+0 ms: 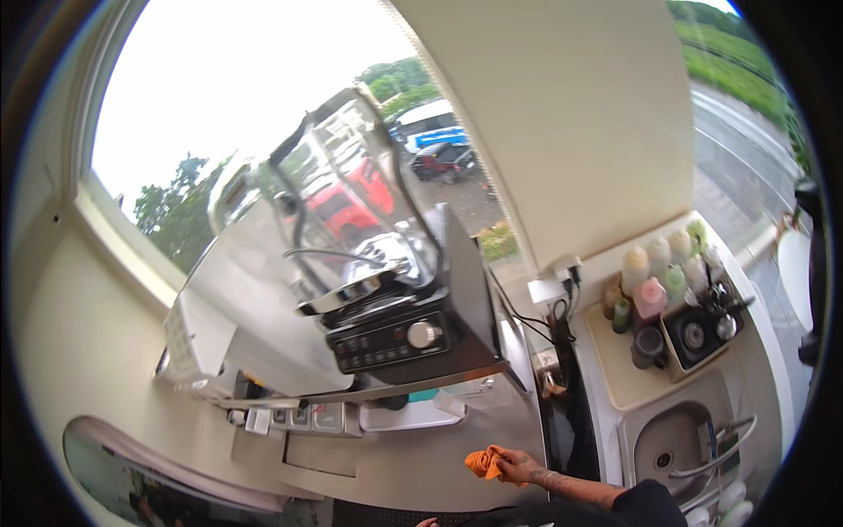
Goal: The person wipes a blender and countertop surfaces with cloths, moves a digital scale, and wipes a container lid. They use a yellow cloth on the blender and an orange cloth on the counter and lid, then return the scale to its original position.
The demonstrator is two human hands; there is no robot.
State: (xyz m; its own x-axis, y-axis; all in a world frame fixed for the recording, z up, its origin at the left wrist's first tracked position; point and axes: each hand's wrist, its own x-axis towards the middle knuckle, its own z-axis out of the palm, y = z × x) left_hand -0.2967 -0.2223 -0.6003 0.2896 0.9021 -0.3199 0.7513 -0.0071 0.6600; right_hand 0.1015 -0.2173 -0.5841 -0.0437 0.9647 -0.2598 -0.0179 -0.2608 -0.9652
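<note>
My right hand grips a crumpled orange cloth above the stainless-steel counter; whether the cloth touches the steel I cannot tell. Only some fingers of my left hand show at the bottom edge, close to my dark clothing, and what they do is hidden. Beyond the cloth lies a white tray, with a clear plastic container at its right end. Small steel food pans sit to the tray's left.
A raised shelf over the counter carries a blender base with a clear hinged cover. On the right are a sink with a hose tap, squeeze bottles and a utensil bin. Cables hang between the counters.
</note>
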